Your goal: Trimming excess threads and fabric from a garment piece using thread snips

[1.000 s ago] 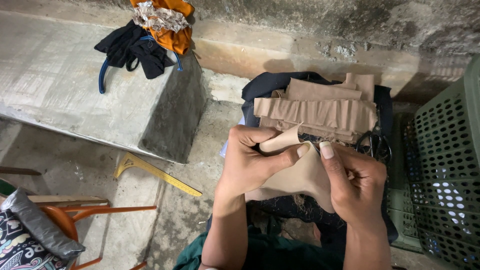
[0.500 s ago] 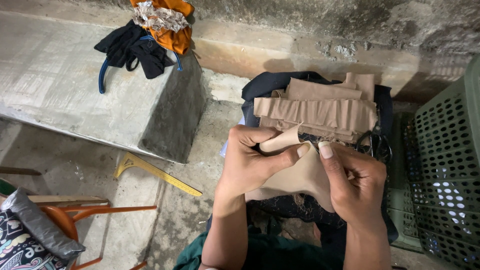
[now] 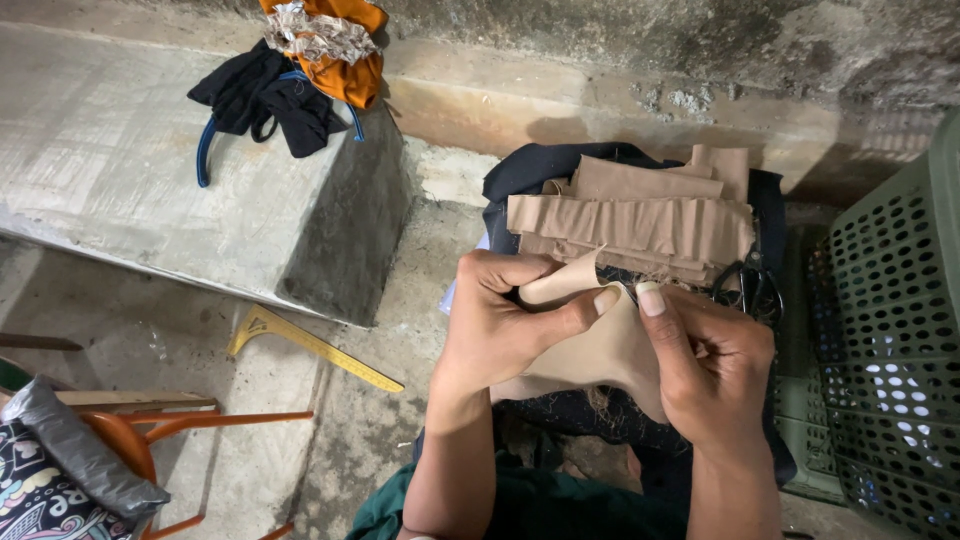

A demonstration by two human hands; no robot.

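My left hand (image 3: 505, 320) and my right hand (image 3: 705, 360) both pinch a tan piece of fabric (image 3: 600, 350) between thumbs and fingers, close to my lap. The thumbs nearly meet at its upper edge, where one corner is folded back. Just beyond, a stack of folded tan fabric strips (image 3: 635, 220) lies on a dark navy cloth (image 3: 530, 170). Black scissors (image 3: 750, 285) lie at the stack's right edge, partly hidden behind my right hand.
A green perforated plastic basket (image 3: 890, 330) stands at the right. On the concrete step (image 3: 120, 170) at the left lie black clothes (image 3: 265, 100) and orange fabric (image 3: 340, 50). A yellow curved ruler (image 3: 310, 345) rests on the floor. An orange chair (image 3: 150, 440) stands at bottom left.
My right thumb has shifted slightly along the fabric's edge; otherwise both hands hold the same piece in the same place.
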